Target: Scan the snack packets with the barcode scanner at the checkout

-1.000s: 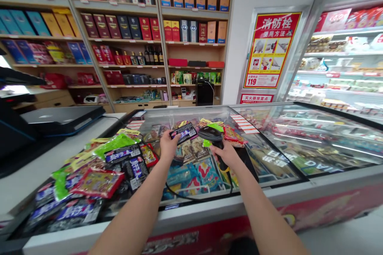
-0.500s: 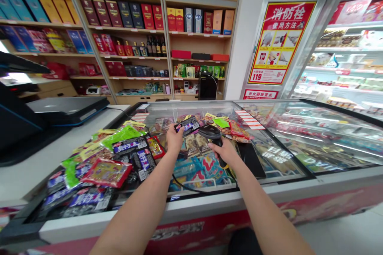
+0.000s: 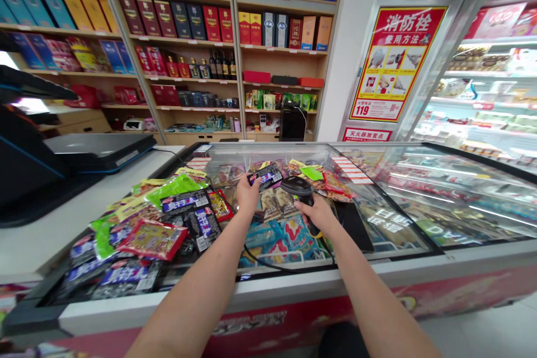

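Note:
My left hand (image 3: pixel 248 193) pinches a black snack packet (image 3: pixel 268 175) by its left end, above the glass lid. Its purple-and-white print and barcode end show. My right hand (image 3: pixel 316 212) is closed round the handle of a black barcode scanner (image 3: pixel 297 185), whose head points left, close to the packet's right end. A black cable (image 3: pixel 272 267) trails from the scanner across the glass. Left of my left arm lies a pile of packets: black ones (image 3: pixel 203 226), a red-edged one (image 3: pixel 154 239) and bright green ones (image 3: pixel 176 189).
More packets (image 3: pixel 331 183) lie right of the scanner, beside a flat black panel (image 3: pixel 354 226). The chest freezer (image 3: pixel 293 279) spans the front. A counter with a grey scale (image 3: pixel 100 151) stands left. Shelves of boxed bottles (image 3: pixel 180 47) line the back wall; a fire-hydrant poster (image 3: pixel 396 64) hangs right.
The view has shifted very slightly. Both hands keep their holds on the packet and the scanner, with almost no movement between them.

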`<state>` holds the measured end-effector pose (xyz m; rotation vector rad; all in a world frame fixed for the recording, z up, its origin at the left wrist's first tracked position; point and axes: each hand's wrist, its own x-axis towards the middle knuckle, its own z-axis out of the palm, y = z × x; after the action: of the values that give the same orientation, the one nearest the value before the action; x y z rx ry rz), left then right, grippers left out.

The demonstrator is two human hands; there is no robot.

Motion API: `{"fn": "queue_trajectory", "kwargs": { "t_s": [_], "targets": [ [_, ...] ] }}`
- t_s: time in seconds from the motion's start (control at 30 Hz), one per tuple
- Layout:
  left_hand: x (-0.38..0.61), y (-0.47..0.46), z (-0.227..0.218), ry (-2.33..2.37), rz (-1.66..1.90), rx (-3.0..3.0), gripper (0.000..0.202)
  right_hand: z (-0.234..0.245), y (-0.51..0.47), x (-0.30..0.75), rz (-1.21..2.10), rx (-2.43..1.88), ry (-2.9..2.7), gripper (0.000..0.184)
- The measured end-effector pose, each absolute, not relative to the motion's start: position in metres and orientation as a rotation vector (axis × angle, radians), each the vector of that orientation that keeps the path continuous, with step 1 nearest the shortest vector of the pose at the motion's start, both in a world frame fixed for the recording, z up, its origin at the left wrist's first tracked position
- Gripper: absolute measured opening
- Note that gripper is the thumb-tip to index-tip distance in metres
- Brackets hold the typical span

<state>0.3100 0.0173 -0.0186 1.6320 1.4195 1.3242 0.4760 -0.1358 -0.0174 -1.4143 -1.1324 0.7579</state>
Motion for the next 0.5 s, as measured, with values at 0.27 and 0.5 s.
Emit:
{"fn": "queue_trajectory", "kwargs": {
  "t_s": [0.27, 0.5],
  "targets": [
    [0.312, 0.006, -0.013, 1.397, 1.348, 1.624, 0.022, -0.012, -0.137, 0.471, 0.855, -1.343, -1.104, 0.036],
    [0.278, 0.004, 0.005, 1.41, 1.411, 1.666, 0.017, 0.003, -0.126, 0.456, 0.946, -1.228, -1.174, 0.039]
  ]
}}
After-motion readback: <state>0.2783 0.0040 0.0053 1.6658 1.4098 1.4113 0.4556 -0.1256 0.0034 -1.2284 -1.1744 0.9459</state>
